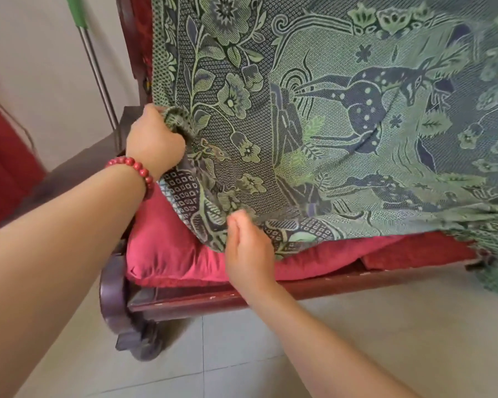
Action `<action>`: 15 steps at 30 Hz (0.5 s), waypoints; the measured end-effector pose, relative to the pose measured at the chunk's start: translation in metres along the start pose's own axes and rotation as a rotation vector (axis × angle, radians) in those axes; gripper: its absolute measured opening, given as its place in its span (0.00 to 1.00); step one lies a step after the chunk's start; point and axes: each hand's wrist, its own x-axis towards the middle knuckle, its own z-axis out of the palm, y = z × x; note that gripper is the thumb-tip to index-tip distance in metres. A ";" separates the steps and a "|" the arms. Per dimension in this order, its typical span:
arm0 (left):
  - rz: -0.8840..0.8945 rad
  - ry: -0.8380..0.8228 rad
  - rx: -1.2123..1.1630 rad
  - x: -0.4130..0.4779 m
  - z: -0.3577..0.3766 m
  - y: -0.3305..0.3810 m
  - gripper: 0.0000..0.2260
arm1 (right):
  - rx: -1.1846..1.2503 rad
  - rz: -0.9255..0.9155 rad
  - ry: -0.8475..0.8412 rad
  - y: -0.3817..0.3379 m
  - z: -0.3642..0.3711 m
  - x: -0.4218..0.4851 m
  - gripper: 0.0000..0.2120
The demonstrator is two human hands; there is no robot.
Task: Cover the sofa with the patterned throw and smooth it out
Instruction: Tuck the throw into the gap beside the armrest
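At the near edge, tiled floor (242,354): one expanse, pale.

Right hand (249,248): one. Fingers drawn narrow, pinching a fold at the front hem of the throw.

Sofa (270,294): one, dark red wooden frame with a curled arm end at the left.

Seat cushion (170,254): one counted for certain, red. A second red piece shows at the right under the hem, and whether it is separate cannot be told.

Left hand (153,139): one, curled round the bunched side edge of the throw. Bead bracelet (135,168): one, red, on that wrist.

Patterned throw (328,110): one, green with flowers and deer. It hangs down the sofa back and lies over most of the seat.

Pole (98,67): one, metal with a green grip, leaning beyond the sofa arm.

Progress, as judged: draping is largely done. The left front corner of the cushion is uncovered and the near hem is rumpled. The far right end is blurred. Pulling the corner down and smoothing remain.
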 end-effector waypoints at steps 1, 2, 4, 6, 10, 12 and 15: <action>-0.009 0.011 0.029 -0.001 -0.006 -0.003 0.23 | -0.011 0.004 -0.098 -0.013 0.003 -0.005 0.14; -0.020 0.014 0.056 -0.002 -0.010 -0.006 0.23 | -0.013 0.025 -0.192 -0.023 0.007 -0.009 0.13; -0.050 -0.008 0.088 -0.007 -0.014 -0.015 0.25 | -0.003 0.074 -0.295 -0.028 0.018 -0.016 0.11; -0.073 -0.035 0.115 -0.013 -0.010 -0.027 0.25 | 0.026 0.126 -0.334 -0.021 0.025 -0.020 0.10; -0.121 -0.057 0.074 -0.021 0.004 -0.042 0.26 | 0.131 0.163 -0.267 0.007 0.027 -0.031 0.10; -0.165 -0.052 -0.104 -0.024 0.011 -0.040 0.26 | 0.153 0.154 -0.229 0.018 0.025 -0.037 0.10; -0.181 -0.167 -0.535 -0.024 0.013 -0.033 0.26 | 0.176 0.192 -0.115 0.015 0.024 -0.037 0.09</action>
